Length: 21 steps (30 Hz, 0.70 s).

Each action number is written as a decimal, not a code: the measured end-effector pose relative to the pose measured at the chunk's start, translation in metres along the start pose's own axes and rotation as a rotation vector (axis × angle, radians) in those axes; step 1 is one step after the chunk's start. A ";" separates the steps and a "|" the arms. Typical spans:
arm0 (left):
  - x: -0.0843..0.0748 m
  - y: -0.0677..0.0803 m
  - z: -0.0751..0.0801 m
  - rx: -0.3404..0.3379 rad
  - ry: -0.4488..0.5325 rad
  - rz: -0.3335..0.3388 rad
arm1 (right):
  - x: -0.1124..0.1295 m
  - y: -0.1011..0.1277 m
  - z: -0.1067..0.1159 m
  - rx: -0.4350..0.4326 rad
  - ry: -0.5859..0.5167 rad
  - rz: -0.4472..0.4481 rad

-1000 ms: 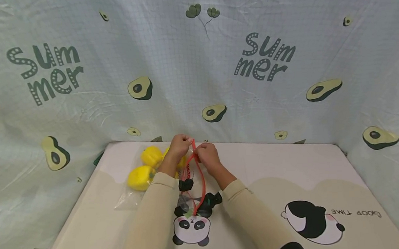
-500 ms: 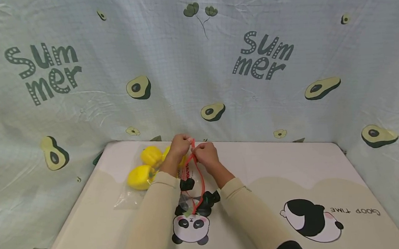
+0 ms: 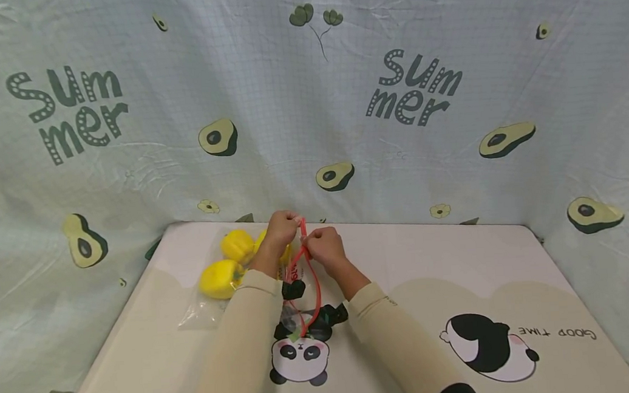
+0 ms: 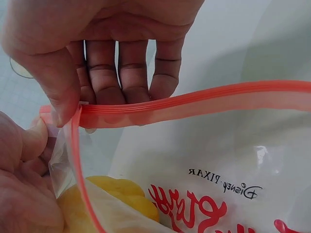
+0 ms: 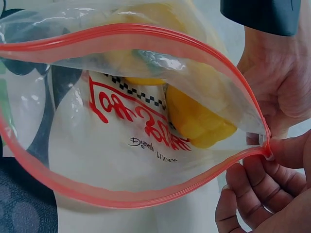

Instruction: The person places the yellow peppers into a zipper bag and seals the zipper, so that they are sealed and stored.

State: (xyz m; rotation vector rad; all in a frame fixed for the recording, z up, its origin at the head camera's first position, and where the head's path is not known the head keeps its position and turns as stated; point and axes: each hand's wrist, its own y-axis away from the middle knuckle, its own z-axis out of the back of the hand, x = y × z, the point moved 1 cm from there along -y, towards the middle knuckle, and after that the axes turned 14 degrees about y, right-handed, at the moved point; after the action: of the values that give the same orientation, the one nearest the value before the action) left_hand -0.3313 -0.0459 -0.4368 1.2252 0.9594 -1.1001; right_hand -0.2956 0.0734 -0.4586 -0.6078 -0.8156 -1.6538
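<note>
Zip bag loaded, mouth wide open, sealing barely begun at the far corner.

The clear plastic zip bag with a red zipper strip (image 3: 304, 282) lies on the panda-print surface (image 3: 463, 283), its gaping mouth toward the person and a yellow bell pepper (image 5: 194, 116) inside. At the bag's far corner the right hand (image 3: 323, 247) and left hand (image 3: 283, 229) each pinch the red strip. Beyond the bag's left side lie more yellow peppers (image 3: 222, 279). I judge nearly the whole zipper remains to be pressed.

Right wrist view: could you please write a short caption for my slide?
Both hands, right hand and left hand, pinch one corner of an open red-zip bag holding yellow peppers.
</note>
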 end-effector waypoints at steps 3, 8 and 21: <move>0.001 0.000 0.000 0.007 0.003 -0.007 | -0.002 0.001 0.000 -0.002 0.011 0.012; 0.004 -0.003 0.001 0.012 0.016 -0.022 | -0.005 0.003 0.000 0.009 0.024 0.026; 0.004 -0.006 0.000 -0.010 0.018 -0.008 | -0.010 0.008 0.002 0.030 0.060 0.031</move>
State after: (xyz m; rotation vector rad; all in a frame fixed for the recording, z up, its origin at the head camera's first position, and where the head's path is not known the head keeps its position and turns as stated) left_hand -0.3359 -0.0461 -0.4415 1.2259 0.9828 -1.0913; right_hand -0.2857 0.0805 -0.4632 -0.5449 -0.7821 -1.6212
